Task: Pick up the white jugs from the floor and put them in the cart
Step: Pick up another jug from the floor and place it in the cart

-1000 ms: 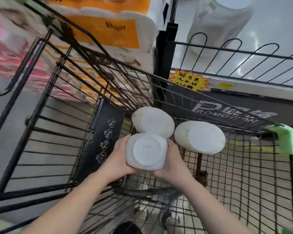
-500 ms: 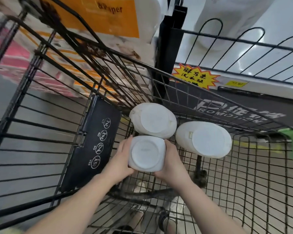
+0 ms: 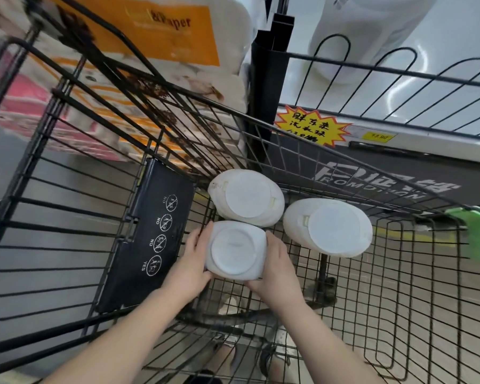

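Note:
Three white jugs sit inside the black wire cart (image 3: pixel 399 314), their flat bottoms facing me. I hold the nearest white jug (image 3: pixel 234 252) between both hands, low in the cart's basket. My left hand (image 3: pixel 190 268) presses its left side and my right hand (image 3: pixel 275 266) its right side. A second white jug (image 3: pixel 247 198) lies just behind it, touching it. A third white jug (image 3: pixel 327 227) lies to the right, apart from the held one.
The cart's black child-seat flap (image 3: pixel 150 234) with warning icons stands left of my hands. Packs of paper rolls (image 3: pixel 164 51) are stacked beyond the cart. A wire-railed shelf (image 3: pixel 399 76) with a yellow price sign (image 3: pixel 311 126) is at the right. My feet show through the cart's mesh.
My hands have lowered the held jug deeper into the cart, close against the rear jug. The view has moved nearer to the basket.

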`<state>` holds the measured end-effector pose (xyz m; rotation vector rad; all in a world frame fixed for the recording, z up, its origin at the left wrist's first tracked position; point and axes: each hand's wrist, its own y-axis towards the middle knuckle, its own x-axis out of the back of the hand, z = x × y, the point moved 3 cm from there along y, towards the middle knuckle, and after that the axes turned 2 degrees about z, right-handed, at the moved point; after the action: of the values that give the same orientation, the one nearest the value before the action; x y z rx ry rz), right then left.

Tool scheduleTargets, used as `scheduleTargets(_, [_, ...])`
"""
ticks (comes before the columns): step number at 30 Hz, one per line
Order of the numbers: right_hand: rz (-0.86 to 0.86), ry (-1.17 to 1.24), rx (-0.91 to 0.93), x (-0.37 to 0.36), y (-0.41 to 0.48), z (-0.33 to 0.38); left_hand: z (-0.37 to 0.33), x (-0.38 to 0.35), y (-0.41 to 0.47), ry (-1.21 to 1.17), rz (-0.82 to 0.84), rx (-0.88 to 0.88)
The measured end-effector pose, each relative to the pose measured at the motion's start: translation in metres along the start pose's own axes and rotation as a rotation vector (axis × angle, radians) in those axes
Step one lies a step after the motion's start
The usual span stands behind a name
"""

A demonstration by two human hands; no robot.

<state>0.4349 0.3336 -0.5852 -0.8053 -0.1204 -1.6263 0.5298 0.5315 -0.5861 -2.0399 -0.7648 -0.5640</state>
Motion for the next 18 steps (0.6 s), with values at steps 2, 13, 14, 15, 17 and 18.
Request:
scheduleTargets(2, [0.006, 0.009, -0.010, 0.004, -0.006, 0.002, -0.004, 0.000, -0.004, -0.033, -0.003, -0.017])
scheduleTargets(13, [-0.094, 0.249, -0.018, 0.094, -0.039, 0.048, -0.089, 0.050, -0.040, -0.113, -0.128, -0.250])
scheduleTargets(14, [-0.126, 0.273, -0.002, 0.111, -0.044, 0.058, -0.110, 0.061, -0.042, -0.128, -0.152, -0.294])
scheduleTargets(15, [-0.161, 0.276, 0.025, 0.127, -0.050, 0.067, -0.132, 0.071, -0.045, -0.134, -0.179, -0.338])
scheduleTargets(17, [-0.231, 0.268, 0.071, 0.161, -0.065, 0.083, -0.173, 0.092, -0.053, -0.149, -0.241, -0.432])
scheduleTargets(18, [-0.272, 0.278, 0.084, 0.179, -0.077, 0.091, -0.197, 0.102, -0.062, -0.172, -0.253, -0.473])
